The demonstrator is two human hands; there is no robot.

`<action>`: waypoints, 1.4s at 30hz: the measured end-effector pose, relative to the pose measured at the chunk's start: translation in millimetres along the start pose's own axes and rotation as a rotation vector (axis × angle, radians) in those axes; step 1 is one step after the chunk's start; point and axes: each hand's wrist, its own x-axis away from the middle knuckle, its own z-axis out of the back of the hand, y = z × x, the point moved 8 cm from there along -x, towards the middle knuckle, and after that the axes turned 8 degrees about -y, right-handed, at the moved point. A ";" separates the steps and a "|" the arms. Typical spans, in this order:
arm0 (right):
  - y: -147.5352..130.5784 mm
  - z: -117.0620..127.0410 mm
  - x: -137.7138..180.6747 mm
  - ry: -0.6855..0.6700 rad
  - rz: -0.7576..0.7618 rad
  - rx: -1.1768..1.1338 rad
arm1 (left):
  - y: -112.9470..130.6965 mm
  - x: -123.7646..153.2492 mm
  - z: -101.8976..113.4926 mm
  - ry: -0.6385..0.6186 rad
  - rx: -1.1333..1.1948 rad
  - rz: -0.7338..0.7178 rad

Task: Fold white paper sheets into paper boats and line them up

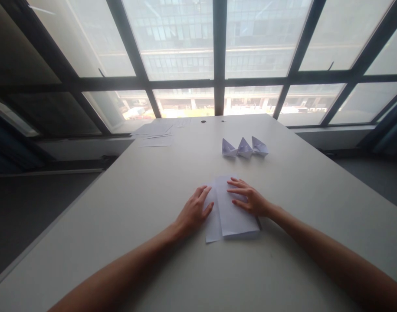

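Observation:
A white sheet of paper point(239, 223) lies on the table in front of me, its right part folded over toward the left. A strip of the lower layer shows along the left side. My right hand point(247, 197) rests on the folded-over flap with its fingers spread. On the left edge of the sheet lies my left hand point(196, 207), fingers stretched out and thumb apart. The flap stands slightly raised at its near right edge.
Beyond the sheet stand three folded paper boats point(244, 148) in a row. Several loose white sheets point(154, 130) lie at the far left of the white table point(120, 229). Large dark-framed windows point(219, 56) rise behind the table's far edge.

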 end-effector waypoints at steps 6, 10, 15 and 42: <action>-11.6 -17.1 -7.0 -0.105 -0.010 0.122 | 9.6 3.4 -11.3 -0.069 -0.105 -0.049; -15.8 -17.0 -10.8 -0.113 0.008 0.045 | 8.7 4.0 -17.0 -0.102 -0.146 -0.055; -4.3 -5.9 -6.2 -0.045 -0.031 0.011 | 14.0 5.2 -19.4 -0.123 -0.131 -0.064; -14.0 -30.7 -3.7 -0.180 -0.035 0.244 | 25.6 12.2 -19.3 -0.092 -0.102 -0.052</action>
